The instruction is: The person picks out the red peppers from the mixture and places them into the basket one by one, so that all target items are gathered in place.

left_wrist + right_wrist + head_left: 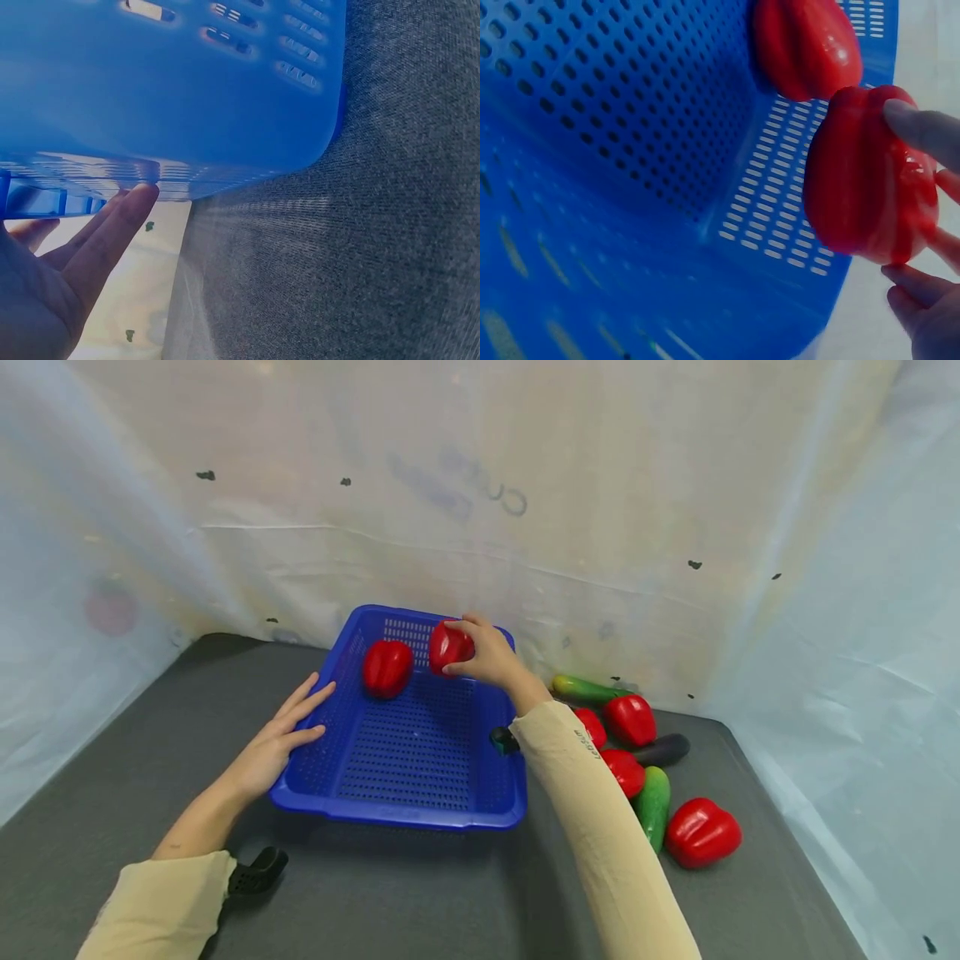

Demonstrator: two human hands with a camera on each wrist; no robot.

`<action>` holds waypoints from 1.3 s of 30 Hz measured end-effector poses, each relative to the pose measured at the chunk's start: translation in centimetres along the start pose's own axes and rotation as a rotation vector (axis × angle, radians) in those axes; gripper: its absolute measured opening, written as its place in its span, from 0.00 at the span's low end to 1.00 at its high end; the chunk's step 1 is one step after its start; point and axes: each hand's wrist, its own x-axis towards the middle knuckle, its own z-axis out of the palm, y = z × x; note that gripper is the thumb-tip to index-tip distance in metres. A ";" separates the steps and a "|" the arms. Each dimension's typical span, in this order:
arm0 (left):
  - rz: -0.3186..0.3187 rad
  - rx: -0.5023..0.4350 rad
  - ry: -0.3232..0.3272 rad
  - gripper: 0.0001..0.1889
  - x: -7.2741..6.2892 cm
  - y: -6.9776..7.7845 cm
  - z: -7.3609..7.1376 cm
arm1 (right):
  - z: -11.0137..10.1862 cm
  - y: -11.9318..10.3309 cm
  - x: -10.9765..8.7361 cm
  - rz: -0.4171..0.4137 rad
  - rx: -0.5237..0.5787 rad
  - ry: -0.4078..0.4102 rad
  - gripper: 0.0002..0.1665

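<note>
A blue plastic basket with slotted walls stands on the dark table. My left hand rests against its left side, fingers stretched out and spread; in the left wrist view a straight finger touches the basket wall. Over the basket's far right part, my right hand grips a red bell pepper between thumb and fingers. The right wrist view shows this pepper from the side. Another red bell pepper lies inside the basket, near the far left corner.
Right of the basket lie several red bell peppers, a green cucumber, a dark eggplant and a long yellow-green vegetable. My right sleeve partly covers this group. Whitish plastic sheeting rises behind the table and at both sides.
</note>
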 end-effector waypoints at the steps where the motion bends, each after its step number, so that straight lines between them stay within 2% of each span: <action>1: 0.002 -0.003 0.000 0.30 0.0 0.0 0.0 | 0.2 0.1 0.0 0.011 0.003 -0.007 0.41; 6: 0.006 -0.012 -0.001 0.30 0.1 0.0 0.4 | 1.0 0.7 -0.1 0.077 0.018 -0.040 0.42; 10: 0.007 -0.003 -0.002 0.30 0.2 0.1 0.6 | 1.5 1.2 -0.3 0.099 0.012 -0.050 0.43; 18: -0.003 0.003 0.003 0.30 0.0 0.2 0.7 | 2.3 1.7 -0.3 0.101 -0.006 -0.073 0.42; 26: 0.001 -0.013 0.003 0.30 0.0 0.4 1.0 | 2.7 2.0 -0.4 0.060 -0.071 -0.126 0.43; 33: 0.009 -0.024 -0.003 0.30 0.0 0.5 1.3 | 2.7 2.3 -0.7 0.081 -0.124 -0.173 0.42; 39: 0.004 -0.013 0.002 0.30 0.0 0.5 1.3 | 2.8 2.4 -0.6 0.081 -0.124 -0.178 0.43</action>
